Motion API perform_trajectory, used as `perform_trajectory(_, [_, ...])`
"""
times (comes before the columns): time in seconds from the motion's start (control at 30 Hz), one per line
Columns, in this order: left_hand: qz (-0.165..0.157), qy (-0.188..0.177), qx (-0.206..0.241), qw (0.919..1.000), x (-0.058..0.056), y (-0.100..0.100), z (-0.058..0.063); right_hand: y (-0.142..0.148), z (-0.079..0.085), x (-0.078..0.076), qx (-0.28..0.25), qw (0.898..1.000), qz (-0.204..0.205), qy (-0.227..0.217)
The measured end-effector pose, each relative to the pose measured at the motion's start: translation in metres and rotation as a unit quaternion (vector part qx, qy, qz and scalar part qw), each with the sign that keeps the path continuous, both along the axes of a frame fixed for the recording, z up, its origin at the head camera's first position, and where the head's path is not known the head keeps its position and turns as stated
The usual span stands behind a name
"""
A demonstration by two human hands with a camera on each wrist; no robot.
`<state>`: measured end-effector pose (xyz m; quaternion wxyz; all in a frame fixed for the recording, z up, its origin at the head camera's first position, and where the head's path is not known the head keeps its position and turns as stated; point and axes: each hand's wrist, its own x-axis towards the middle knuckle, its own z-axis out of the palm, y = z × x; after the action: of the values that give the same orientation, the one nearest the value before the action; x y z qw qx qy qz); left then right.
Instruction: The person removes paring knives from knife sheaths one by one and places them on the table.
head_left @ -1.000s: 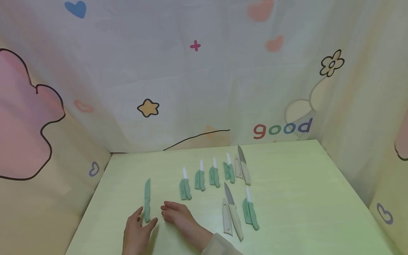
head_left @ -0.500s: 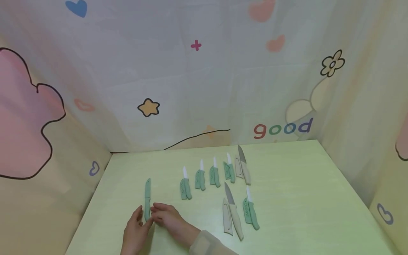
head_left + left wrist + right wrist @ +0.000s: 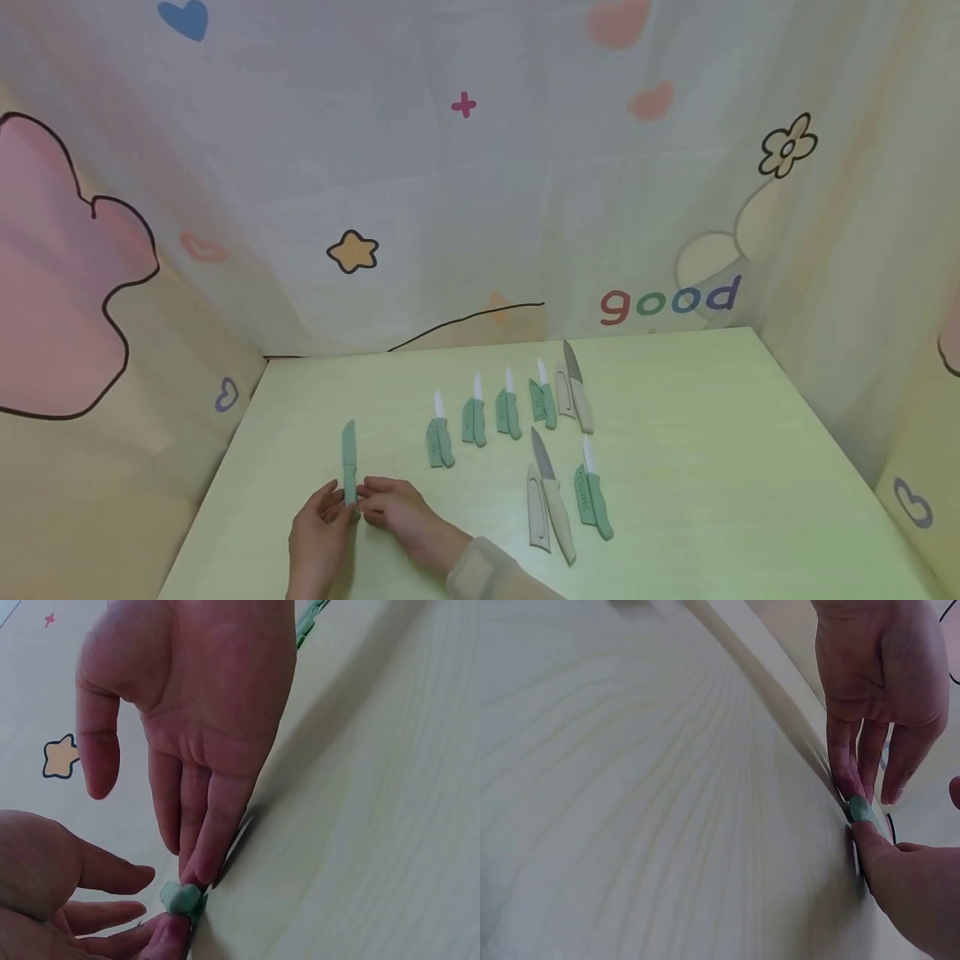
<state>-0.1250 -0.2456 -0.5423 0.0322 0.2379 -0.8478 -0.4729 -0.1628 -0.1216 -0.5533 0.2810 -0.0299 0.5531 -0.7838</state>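
Observation:
A green knife, its blade covered by a green sheath, points away from me at the table's left. My left hand is on the left side of its handle, my right hand on the right. The handle's butt sits between the fingertips of both hands in the left wrist view. From the right wrist view, the same handle end is touched from both sides. Fingers of both hands are fairly straight, thumbs apart from the knife. Fingertips hide part of the handle.
Right of my hands, several green-handled knives with white blades lie beside their green sheaths. Two beige-handled knives, one at the back and one nearer, lie beside beige sheaths. A printed curtain surrounds the pale table.
My right hand has moved left until its fingertips reach the handle. My left fingers have closed in from the other side. The handle now looks narrower and straighter.

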Motion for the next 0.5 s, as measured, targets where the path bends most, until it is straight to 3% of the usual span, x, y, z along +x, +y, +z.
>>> perform_trajectory(0.2, [0.016, -0.008, 0.009, 0.9998, -0.004, -0.006, -0.005, 0.005, 0.002, 0.0, -0.014, 1.0, -0.002, -0.004])
perform_trajectory(0.5, [-0.004, -0.008, 0.112, 0.9936, -0.003, -0.011, 0.0, 0.013, 0.004, -0.003, -0.026, 1.0, -0.011, 0.009])
